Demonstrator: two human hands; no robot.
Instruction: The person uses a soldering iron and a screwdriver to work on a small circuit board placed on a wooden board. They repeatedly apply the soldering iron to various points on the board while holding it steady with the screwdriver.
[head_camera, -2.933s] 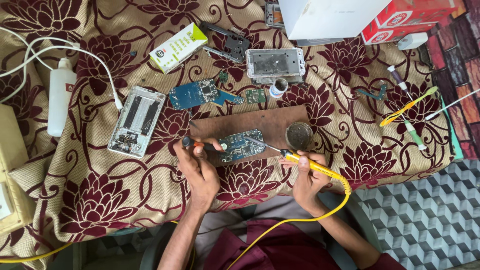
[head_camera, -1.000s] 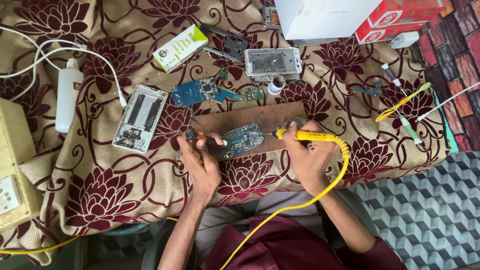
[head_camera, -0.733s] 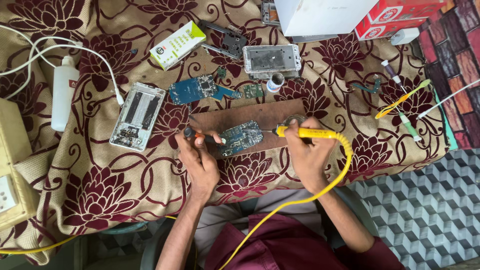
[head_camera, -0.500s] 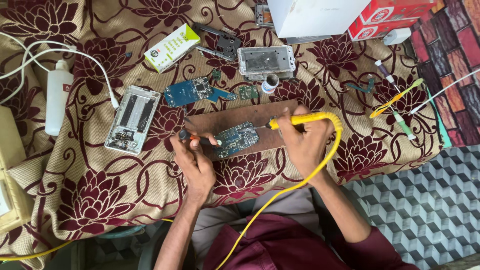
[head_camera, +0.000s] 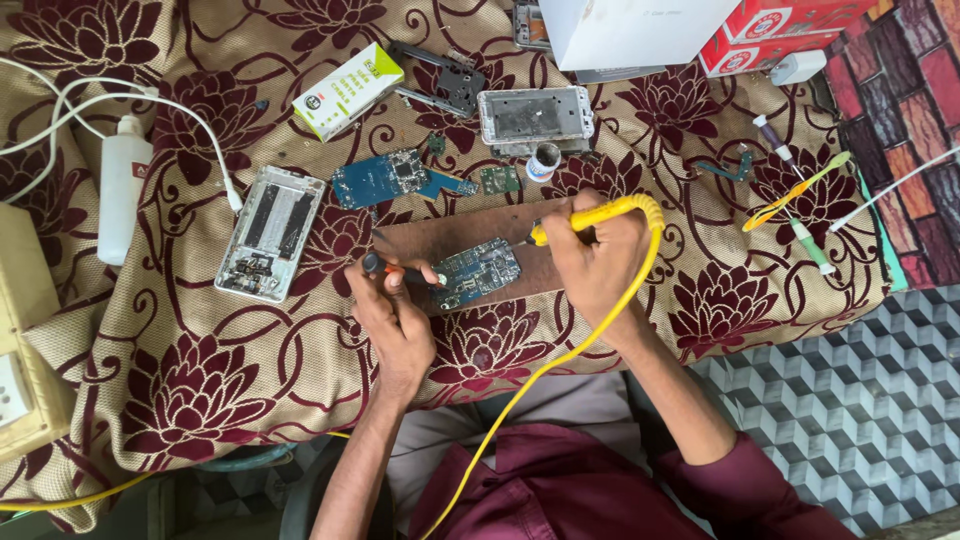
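A blue-green circuit board (head_camera: 478, 271) lies on a brown wooden board (head_camera: 440, 238) on the flowered cloth. My left hand (head_camera: 392, 312) pinches a small dark-handled tool with an orange collar (head_camera: 385, 267), its tip at the circuit board's left edge. My right hand (head_camera: 592, 262) grips a yellow soldering iron (head_camera: 590, 213); its tip points left, just above the circuit board's upper right corner. The iron's yellow cable (head_camera: 560, 360) loops round my right hand and runs down towards my lap.
Around the board lie a second blue circuit board (head_camera: 385, 177), a silver phone frame (head_camera: 270, 232), another phone frame (head_camera: 535, 115), a green-white box (head_camera: 348, 90), a white bottle (head_camera: 124, 200) with white cables, a small tin (head_camera: 543, 160), and tools (head_camera: 800, 190) at right. The table edge is near my body.
My right hand has carried the soldering iron from the lower right up and left, past the board's right end, so its tip now hovers by the circuit board. The left hand stayed put.
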